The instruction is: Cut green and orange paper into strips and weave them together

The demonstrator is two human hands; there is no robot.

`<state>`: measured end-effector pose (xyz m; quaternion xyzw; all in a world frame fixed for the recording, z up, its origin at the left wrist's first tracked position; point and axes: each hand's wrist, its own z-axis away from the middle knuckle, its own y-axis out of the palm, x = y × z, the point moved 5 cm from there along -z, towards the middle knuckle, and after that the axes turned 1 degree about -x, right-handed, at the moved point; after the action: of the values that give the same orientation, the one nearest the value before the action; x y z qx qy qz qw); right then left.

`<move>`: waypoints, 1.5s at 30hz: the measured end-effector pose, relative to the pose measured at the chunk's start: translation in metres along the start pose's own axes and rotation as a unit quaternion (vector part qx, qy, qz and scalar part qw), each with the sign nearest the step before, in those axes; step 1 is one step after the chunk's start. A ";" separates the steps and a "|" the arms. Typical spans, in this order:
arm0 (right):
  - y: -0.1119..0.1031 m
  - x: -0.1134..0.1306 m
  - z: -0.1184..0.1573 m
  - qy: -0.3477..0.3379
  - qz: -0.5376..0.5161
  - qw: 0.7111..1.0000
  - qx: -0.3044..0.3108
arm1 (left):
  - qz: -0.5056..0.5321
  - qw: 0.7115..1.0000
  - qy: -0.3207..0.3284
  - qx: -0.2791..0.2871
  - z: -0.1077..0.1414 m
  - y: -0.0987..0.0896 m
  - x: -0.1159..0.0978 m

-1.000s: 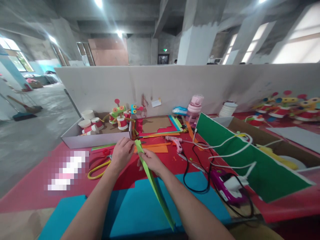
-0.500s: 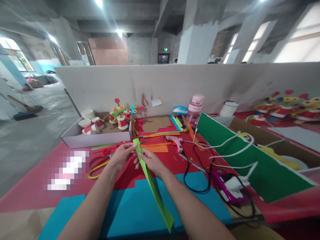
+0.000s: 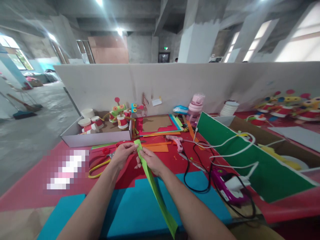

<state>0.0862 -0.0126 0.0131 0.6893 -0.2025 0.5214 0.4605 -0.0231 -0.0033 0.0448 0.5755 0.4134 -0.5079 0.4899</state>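
Observation:
A long green paper strip [image 3: 156, 191] runs from between my hands down over the blue sheets [image 3: 127, 206] toward me. My left hand [image 3: 123, 154] pinches the strip's far end at its left edge. Just to the right, my right hand [image 3: 151, 160] grips the same strip a little below that end, thumb on top. Beyond my hands lie orange paper pieces [image 3: 160, 147] and a pink glue gun [image 3: 177, 142]. Yellow-handled scissors [image 3: 98, 168] rest left of my left hand.
A white box [image 3: 100, 139] with paper cups and paper figures stands at the left. At the right are a green-sided box [image 3: 240, 160], a purple power strip [image 3: 226, 191] and loose cables. Behind, a pink bottle [image 3: 195, 108] stands by the pale partition [image 3: 162, 80].
The strip's near end has shifted slightly right and toward me. Both hands keep their hold, with my right hand moved very slightly.

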 end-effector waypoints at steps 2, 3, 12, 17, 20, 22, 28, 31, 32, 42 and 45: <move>0.000 0.000 0.000 0.002 0.003 1.000 0.000 | 0.010 1.000 -0.007 0.022 0.001 0.004 0.000; 0.000 0.001 0.000 0.002 0.004 1.000 -0.002 | 0.015 0.999 -0.010 0.036 0.002 0.007 0.000; -0.002 0.000 -0.004 -0.009 -0.023 1.000 -0.015 | 0.020 0.999 0.004 0.046 0.005 0.013 -0.003; -0.003 -0.002 -0.004 -0.008 -0.026 0.999 -0.019 | 0.016 0.999 0.009 0.039 0.005 0.013 -0.002; -0.003 -0.002 -0.005 -0.003 -0.025 0.999 -0.023 | 0.013 0.999 0.006 0.033 0.006 0.013 -0.003; -0.003 -0.003 -0.005 -0.003 -0.027 0.999 -0.022 | 0.010 1.000 0.003 0.025 0.006 0.013 -0.003; -0.005 -0.004 -0.007 -0.001 -0.030 0.999 -0.022 | 0.004 1.000 0.007 0.002 0.005 0.011 -0.002; -0.006 -0.006 -0.008 -0.004 -0.040 0.999 -0.024 | 0.005 1.000 0.019 0.002 0.005 0.011 -0.001; -0.006 -0.006 -0.008 -0.005 -0.043 0.999 -0.025 | 0.004 1.000 0.019 0.007 0.005 0.011 -0.001; -0.023 0.023 0.003 0.013 -0.078 0.997 0.001 | 0.142 0.964 0.120 -0.191 -0.005 -0.057 -0.028; -0.044 0.028 -0.002 -0.069 -0.123 0.983 -0.117 | 0.217 0.937 0.139 -0.237 -0.007 -0.071 -0.028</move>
<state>0.1295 0.0165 0.0198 0.6843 -0.2072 0.3847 0.5837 -0.0948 0.0164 0.0622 0.5832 0.4506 -0.1917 0.6482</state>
